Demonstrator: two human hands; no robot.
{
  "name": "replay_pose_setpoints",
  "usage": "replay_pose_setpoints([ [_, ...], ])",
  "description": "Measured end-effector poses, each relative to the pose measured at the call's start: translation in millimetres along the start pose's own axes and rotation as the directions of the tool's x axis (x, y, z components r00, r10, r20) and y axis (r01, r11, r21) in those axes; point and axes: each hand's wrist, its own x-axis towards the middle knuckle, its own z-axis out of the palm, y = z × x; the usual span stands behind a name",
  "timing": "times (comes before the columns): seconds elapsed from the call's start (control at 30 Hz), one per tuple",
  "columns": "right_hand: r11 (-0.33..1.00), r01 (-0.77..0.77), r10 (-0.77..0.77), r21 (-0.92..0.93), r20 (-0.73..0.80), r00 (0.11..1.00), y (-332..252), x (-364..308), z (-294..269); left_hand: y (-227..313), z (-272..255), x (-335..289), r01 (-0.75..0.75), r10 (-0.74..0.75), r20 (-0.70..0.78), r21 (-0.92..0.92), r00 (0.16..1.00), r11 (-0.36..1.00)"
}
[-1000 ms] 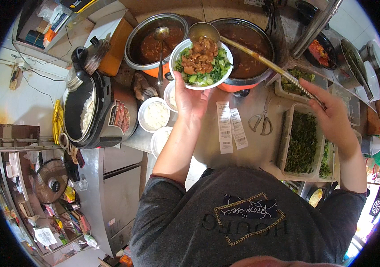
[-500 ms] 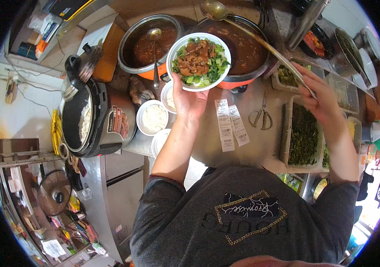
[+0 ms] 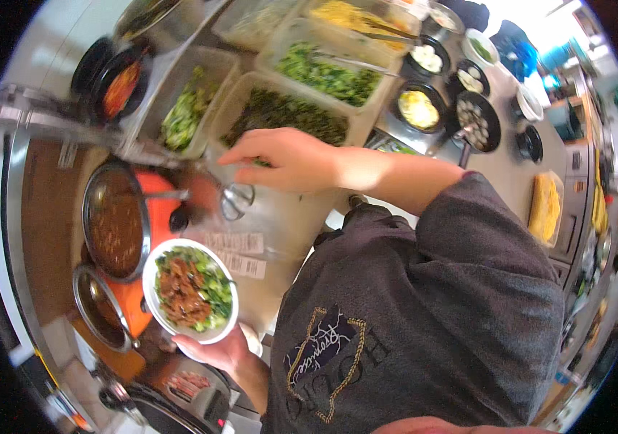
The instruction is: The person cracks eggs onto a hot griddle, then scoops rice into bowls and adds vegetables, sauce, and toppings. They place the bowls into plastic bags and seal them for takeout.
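Note:
My left hand point(image 3: 216, 349) grips a white bowl point(image 3: 192, 293) from below. Chopped greens fill it, topped with brown stewed meat. To the right and farther off, my right hand point(image 3: 287, 158) is empty, its fingers stretched out and apart. It hovers over the near edge of a clear tub of dark chopped greens point(image 3: 298, 116). Below its fingertips, scissors point(image 3: 237, 201) lie on the steel counter point(image 3: 280, 217). A ladle handle point(image 3: 168, 194) sticks out over the rim of an orange pot point(image 3: 157, 231) of brown stew.
A second orange pot point(image 3: 103, 307) and a rice cooker point(image 3: 200, 405) stand at lower left. Paper receipts point(image 3: 240, 254) lie beside the bowl. Several tubs, including light greens point(image 3: 338, 76) and yellow shreds point(image 3: 352, 16), line the back. A black pan point(image 3: 479, 123) and small bowls stand farther right.
The view has swung to the right. My right hand has let go of the ladle, which now rests at the stew pot, and has moved to the tubs. My left hand still holds the bowl.

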Motion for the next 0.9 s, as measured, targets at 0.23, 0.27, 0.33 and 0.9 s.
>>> replay_pose_setpoints([
  [0.23,0.776,-0.594,0.396,-0.214,-0.567,0.722,124,-141,-181,-105,70,-30,0.353,-0.398,0.364,0.185,0.842,0.917],
  [0.27,0.543,-0.772,0.539,-0.331,-0.568,0.623,147,-161,-206,-130,82,-31,0.421,-0.450,0.383,0.161,0.807,0.893],
  [0.33,0.191,-0.857,0.687,-0.479,-0.558,0.465,190,-183,-228,-181,104,-29,0.435,-0.492,0.413,0.229,0.766,0.871],
  [0.9,0.472,-0.736,0.593,-0.485,-0.443,0.672,186,-161,-232,-279,140,-1,0.398,-0.371,0.364,0.001,0.854,0.917],
])
